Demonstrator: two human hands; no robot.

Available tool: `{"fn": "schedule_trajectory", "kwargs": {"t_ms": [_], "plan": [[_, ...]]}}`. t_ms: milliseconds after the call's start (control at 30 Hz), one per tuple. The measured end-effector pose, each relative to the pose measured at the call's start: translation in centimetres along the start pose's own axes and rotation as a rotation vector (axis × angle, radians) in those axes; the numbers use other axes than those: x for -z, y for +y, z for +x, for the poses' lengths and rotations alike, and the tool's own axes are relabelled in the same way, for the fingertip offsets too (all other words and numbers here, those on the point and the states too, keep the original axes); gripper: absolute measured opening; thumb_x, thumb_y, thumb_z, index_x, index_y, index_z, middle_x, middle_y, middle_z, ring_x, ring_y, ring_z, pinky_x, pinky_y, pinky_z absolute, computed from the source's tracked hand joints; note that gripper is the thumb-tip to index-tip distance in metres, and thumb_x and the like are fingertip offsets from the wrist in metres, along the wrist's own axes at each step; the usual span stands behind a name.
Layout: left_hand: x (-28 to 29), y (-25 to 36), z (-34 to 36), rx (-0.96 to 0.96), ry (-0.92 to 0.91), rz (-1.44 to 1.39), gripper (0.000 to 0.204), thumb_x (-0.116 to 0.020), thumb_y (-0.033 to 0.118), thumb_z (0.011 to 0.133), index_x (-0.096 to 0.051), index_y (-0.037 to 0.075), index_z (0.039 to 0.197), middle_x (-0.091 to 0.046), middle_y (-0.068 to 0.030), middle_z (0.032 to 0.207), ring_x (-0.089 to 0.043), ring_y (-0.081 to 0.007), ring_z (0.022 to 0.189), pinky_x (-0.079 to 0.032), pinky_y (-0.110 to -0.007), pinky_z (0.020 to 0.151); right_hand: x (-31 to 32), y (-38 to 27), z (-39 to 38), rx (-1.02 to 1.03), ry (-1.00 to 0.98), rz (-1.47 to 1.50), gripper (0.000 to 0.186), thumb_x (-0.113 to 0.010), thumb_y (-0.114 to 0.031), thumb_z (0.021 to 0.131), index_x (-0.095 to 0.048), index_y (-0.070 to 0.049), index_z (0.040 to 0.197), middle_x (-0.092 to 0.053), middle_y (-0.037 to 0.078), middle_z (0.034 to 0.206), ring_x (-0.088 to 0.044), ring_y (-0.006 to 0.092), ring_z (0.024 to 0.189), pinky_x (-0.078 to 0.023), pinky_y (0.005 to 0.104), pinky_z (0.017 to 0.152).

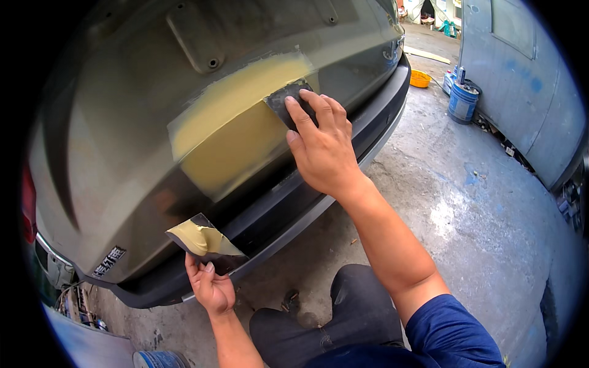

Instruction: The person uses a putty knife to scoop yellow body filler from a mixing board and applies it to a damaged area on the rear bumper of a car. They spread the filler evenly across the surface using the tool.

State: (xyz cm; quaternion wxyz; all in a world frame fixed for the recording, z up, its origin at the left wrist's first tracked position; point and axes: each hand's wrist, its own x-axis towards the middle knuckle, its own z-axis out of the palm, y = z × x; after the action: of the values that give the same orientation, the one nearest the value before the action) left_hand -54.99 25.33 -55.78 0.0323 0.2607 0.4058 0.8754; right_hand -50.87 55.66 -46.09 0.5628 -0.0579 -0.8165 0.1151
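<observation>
My right hand point(325, 144) grips a flat black spreader point(279, 103), its fingers pressed on the back. The spreader lies against the right part of a yellow body filler patch point(236, 141) on the car's rear panel point(141, 86). A crease runs lengthwise through the patch, and its edges look feathered. Lower left, my left hand point(211, 288) holds a dark flat mixing board point(230, 264) from below, with the thumb in front. A mound of yellow filler point(196, 238) lies on the board, which is apart from the car panel's patch.
Below the panel runs the dark rear bumper point(270, 211). On the concrete floor point(423, 196) at right are a blue bucket point(462, 103) and an orange basin point(419, 78), near a grey metal door point(521, 80). Another blue bucket point(161, 359) stands at lower left.
</observation>
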Motion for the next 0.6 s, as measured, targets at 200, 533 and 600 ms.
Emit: {"fn": "schedule_trajectory", "kwargs": {"t_ms": [200,533,600], "plan": [[0.5,-0.2,0.2,-0.011,-0.022,-0.014,0.062,-0.042,-0.006,0.085,-0.031,0.003,0.145,-0.043,-0.0141,0.144,-0.043,-0.0292,0.133,-0.036,-0.046,0.112,0.2,-0.1,-0.5,-0.007,-0.030,-0.030,0.046,-0.062,-0.015,0.085,-0.055,-0.010,0.130,-0.043,0.012,0.137,-0.036,0.0375,0.124,-0.033,0.0514,0.100],[1.1,-0.6,0.3,-0.028,-0.059,-0.003,0.064,-0.043,-0.006,0.085,-0.029,0.005,0.147,-0.042,-0.0139,0.145,-0.042,-0.0294,0.134,-0.036,-0.047,0.112,-0.3,-0.8,-0.1,0.015,0.027,-0.023,0.046,-0.063,-0.014,0.082,-0.057,-0.010,0.127,-0.044,0.011,0.136,-0.037,0.0363,0.124,-0.035,0.0501,0.097],[1.0,-0.5,0.3,-0.020,-0.054,0.007,0.064,-0.043,-0.006,0.085,-0.029,0.005,0.147,-0.042,-0.0138,0.145,-0.043,-0.0294,0.134,-0.037,-0.047,0.112,-0.2,-0.8,-0.4,0.010,0.001,-0.022,0.045,-0.063,-0.014,0.082,-0.057,-0.010,0.127,-0.044,0.011,0.136,-0.037,0.0364,0.123,-0.035,0.0501,0.097]]}}
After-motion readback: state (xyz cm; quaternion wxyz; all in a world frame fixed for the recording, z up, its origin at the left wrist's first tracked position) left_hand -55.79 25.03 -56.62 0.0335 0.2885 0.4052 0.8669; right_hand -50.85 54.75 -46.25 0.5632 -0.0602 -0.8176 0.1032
